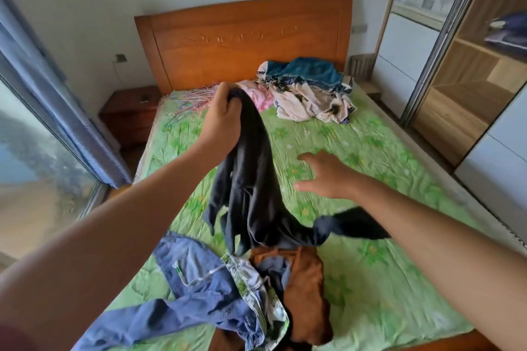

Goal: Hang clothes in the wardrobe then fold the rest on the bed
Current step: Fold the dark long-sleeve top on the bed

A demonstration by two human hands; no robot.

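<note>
Blue denim garment (194, 288): lies crumpled on the near left part of the bed (370, 157), one leg trailing towards the near left corner
Hangers (188, 102): thin coloured ones in a loose bunch on the far left of the bed, near the headboard (242, 40), partly hidden behind the left hand
Left hand (225, 117): raised over the bed, fingers curled tight round the top of the dark garment
Dark garment (251, 179): hangs from the left hand; its lower end rests on the brown garment, and one part stretches right under the right forearm
Brown garment (308, 288): at the near edge of the bed, touching the denim on its right side
Heap of clothes (308, 91): far right of the bed by the headboard; teal, cream and pink pieces
Right hand (328, 174): over bare green sheet, just right of the dark garment, fingers spread and straight, holding nothing
Wardrobe (470, 65): right of the bed, wooden shelves showing, a dark blue bundle on one shelf
</note>
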